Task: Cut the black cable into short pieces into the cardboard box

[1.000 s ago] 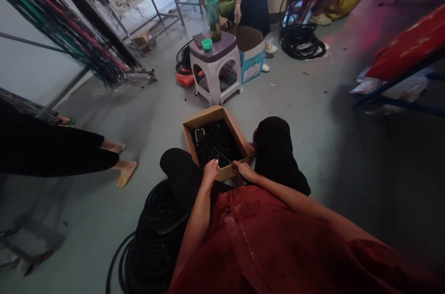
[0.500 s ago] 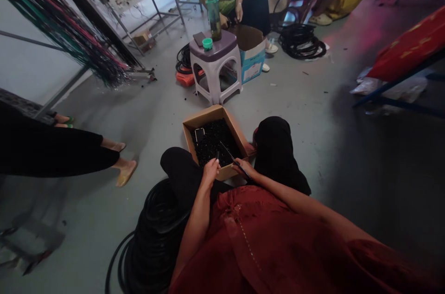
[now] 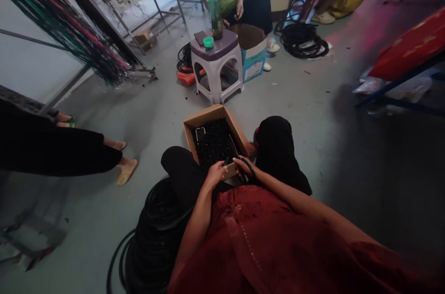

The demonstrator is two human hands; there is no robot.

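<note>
An open cardboard box (image 3: 208, 115) full of small black pieces stands on the floor between my knees. At its near edge my left hand (image 3: 216, 173) is closed on the end of a black cable (image 3: 227, 160). My right hand (image 3: 243, 166) sits just to the right, fingers wrapped round a black looped cable (image 3: 251, 167) and a thin dark tool that points into the box. A big coil of black cable (image 3: 153, 229) lies by my left leg.
A white stool (image 3: 215, 60) with a green bottle (image 3: 215, 13), cap and phone stands beyond the box. Behind it a seated person in green, a blue-and-brown carton (image 3: 253, 55) and more cable coils (image 3: 302, 39). Another person's legs (image 3: 59, 150) reach in from the left. A wire rack hangs upper left.
My hands have come closer together at the box's near edge. The right hand's tool has swung from lying across the box to pointing more upright, and a cable loop now shows by that hand.
</note>
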